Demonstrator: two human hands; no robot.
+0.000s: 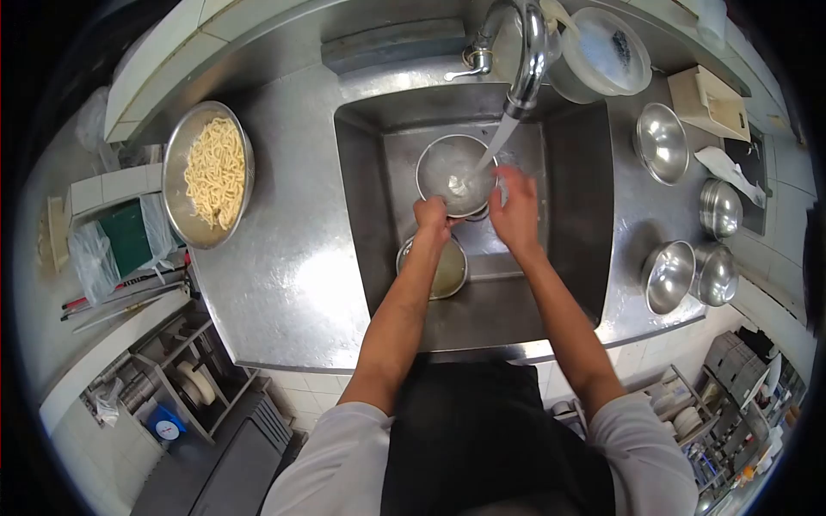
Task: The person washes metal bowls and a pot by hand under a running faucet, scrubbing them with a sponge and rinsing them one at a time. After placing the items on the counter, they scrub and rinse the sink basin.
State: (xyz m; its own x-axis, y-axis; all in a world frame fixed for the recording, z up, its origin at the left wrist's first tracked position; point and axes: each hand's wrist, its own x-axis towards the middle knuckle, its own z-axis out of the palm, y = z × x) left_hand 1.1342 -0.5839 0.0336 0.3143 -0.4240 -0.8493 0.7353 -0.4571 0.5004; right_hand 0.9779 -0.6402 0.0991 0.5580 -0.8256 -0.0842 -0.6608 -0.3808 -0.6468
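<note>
A round metal bowl [437,163] sits under the running tap in the sink, with water splashing inside it. My left hand [432,213] is closed on the bowl's near-left rim. At the right rim is my right hand [514,206], its fingers bent and apart; whether they touch the rim I cannot make out. Below my left wrist, a second bowl [449,268] holding cloudy liquid rests in the sink, partly hidden by my forearm. The curved faucet [527,73] pours a stream of water [499,142] into the first bowl.
The steel sink [576,206] surrounds both bowls. On the left counter stands a large bowl [248,185] of noodles [213,172]. Several metal bowls [668,277] sit on the right counter. A translucent tub [585,82] stands behind the sink, beside the faucet.
</note>
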